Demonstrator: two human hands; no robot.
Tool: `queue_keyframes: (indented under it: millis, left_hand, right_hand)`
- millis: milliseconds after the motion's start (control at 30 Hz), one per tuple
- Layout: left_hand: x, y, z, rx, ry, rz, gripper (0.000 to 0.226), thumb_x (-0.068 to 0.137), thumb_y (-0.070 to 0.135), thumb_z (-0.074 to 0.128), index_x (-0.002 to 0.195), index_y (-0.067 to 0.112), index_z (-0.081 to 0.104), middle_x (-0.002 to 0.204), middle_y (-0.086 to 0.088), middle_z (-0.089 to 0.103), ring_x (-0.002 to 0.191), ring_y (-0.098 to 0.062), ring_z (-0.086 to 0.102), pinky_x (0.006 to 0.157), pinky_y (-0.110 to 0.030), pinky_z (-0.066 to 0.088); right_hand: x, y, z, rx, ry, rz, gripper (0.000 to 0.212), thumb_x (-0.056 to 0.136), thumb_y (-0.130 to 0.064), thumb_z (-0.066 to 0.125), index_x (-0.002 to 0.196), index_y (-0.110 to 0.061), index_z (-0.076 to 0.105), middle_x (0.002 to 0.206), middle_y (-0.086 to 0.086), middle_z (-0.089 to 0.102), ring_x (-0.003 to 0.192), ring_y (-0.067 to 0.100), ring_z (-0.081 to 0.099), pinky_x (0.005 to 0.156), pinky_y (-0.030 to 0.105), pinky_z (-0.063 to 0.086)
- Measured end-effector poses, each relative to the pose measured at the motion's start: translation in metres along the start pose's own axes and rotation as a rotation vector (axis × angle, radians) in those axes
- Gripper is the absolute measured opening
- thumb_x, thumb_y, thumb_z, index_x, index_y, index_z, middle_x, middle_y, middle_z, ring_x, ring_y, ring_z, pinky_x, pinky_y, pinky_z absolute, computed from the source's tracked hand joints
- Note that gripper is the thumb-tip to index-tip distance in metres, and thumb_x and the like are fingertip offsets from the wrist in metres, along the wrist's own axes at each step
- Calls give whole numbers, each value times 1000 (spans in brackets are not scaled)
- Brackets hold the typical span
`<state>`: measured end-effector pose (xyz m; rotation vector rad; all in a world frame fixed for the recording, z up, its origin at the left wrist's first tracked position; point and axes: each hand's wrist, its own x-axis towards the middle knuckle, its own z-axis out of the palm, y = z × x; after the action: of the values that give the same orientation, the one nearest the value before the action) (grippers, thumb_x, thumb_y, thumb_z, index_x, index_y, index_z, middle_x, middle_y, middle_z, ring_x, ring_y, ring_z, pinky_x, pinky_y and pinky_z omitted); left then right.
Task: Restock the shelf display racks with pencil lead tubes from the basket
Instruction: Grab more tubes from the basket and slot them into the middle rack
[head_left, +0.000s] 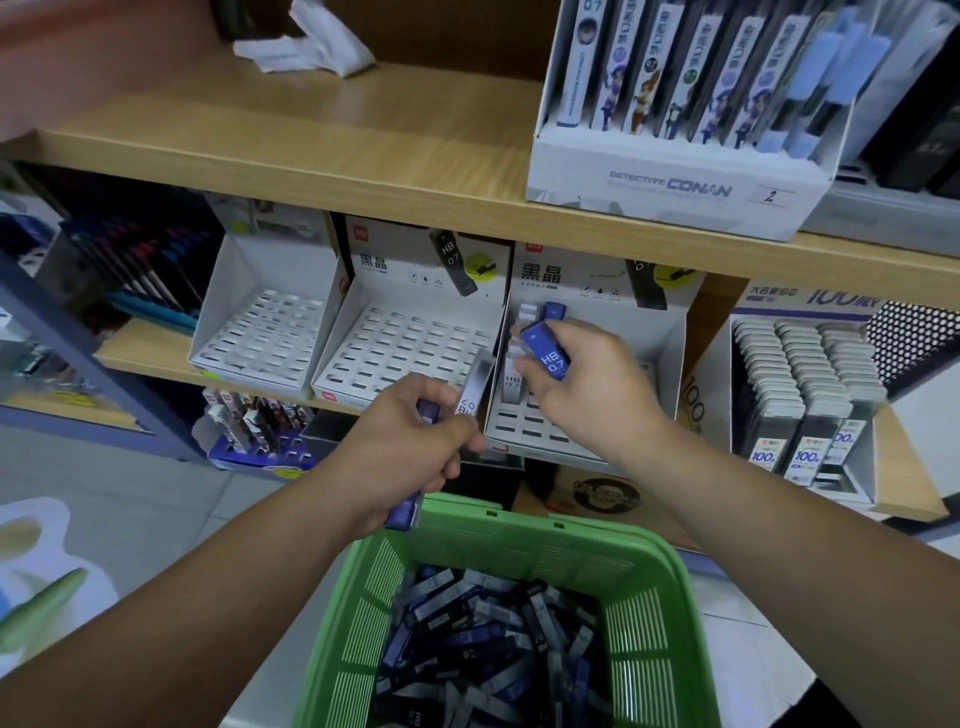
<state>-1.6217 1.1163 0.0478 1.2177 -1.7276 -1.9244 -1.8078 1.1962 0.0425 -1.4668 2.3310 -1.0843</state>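
- Three white display racks are seen side by side on the lower shelf (136, 349): a left rack (262, 325), a middle rack (410, 340) and a right rack (525, 429).
- In the left and middle racks the slotted floors are fully exposed.
- In the right rack one blue tube (555, 310) is stood at the back, and a column of pale tubes (511, 385) is lined along its left edge; their number cannot be told, as they are partly hidden.
- One blue tube marked HB 0.7 (544, 356) is pinched between the thumb and curled fingers of the right hand (589, 384), held tilted just above the right rack.
- The left hand (408, 439) is closed round a bundle of tubes: a grey tube (479, 382) sticks out above and a blue one (404, 512) below; the full count is hidden.
- One green basket (524, 532) is placed below the hands, and a loose heap of blue, grey and black lead tubes (467, 629) is held in it, too many to count.
- One Detective Conan box (675, 182) is stood on the upper shelf (363, 156).
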Motion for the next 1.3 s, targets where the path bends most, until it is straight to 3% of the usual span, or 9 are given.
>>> queue_keyframes:
  millis: [267,433,500,600,733,867,1033,1100,1300]
  left_hand:
    - [-4,18,-13,-43,130,253,13,90,14,77,95,5,70,59,-3,55,47,-17,36,45,-24,31]
    - [-13,23,-11,-22,-18,289,14,92,14,76,99,4,71,53,3,49,44,-16,31,45,-24,27]
    - [-14,25,-10,-28,-66,282,13,95,16,73,100,4,70,54,1,47,48,-17,29,48,-28,24]
    - [-9,25,-9,-94,-75,194,11,100,21,68,107,12,67,63,-3,43,52,-19,30,50,-31,25]
    - [-3,25,-5,-217,-54,41,14,107,14,50,115,9,61,68,-3,48,52,-14,42,44,-27,37]
    - [-5,21,-5,4,-46,73,30,111,34,43,103,9,56,67,-12,61,56,-26,59,56,-33,53]
    - [1,16,-8,289,103,147,43,108,45,40,89,9,54,67,-8,60,61,-19,51,72,-38,45]
    - [3,16,-8,302,148,155,42,107,43,40,81,13,52,73,-5,56,69,-20,54,72,-38,45]
    - [-2,19,-5,130,147,130,41,109,46,41,98,8,49,55,-8,54,38,-21,53,37,-27,43]
  right_hand:
    - [-12,-25,-10,29,-225,-251,27,91,-28,76,117,-21,72,104,-8,63,98,16,62,86,48,55]
    - [-12,-30,-12,122,-206,-194,22,91,-23,77,112,-23,72,101,-4,71,95,17,67,83,49,57]
    - [-14,-35,-14,197,-262,-172,33,92,-12,74,120,-28,70,105,-12,72,96,7,68,86,39,59]
    - [-18,-39,-18,358,-306,-119,50,94,-4,69,132,-34,62,95,-16,66,78,3,65,69,24,55]
    - [-15,-37,-29,447,-177,116,30,98,-6,64,120,-26,57,93,9,65,68,26,71,50,22,50]
    - [-14,-30,-26,378,-125,206,19,100,-18,64,117,-22,58,92,7,64,62,21,72,44,18,44]
    - [-13,-18,-13,355,-118,241,13,98,-18,69,108,-22,62,85,-1,60,68,19,62,64,27,56]
    - [-12,-16,-12,367,-110,270,13,98,-17,69,105,-25,61,83,-2,59,65,19,62,61,26,56]
    - [-11,-18,-13,256,-118,244,16,99,-19,67,99,-32,58,93,10,69,75,33,70,70,41,57]
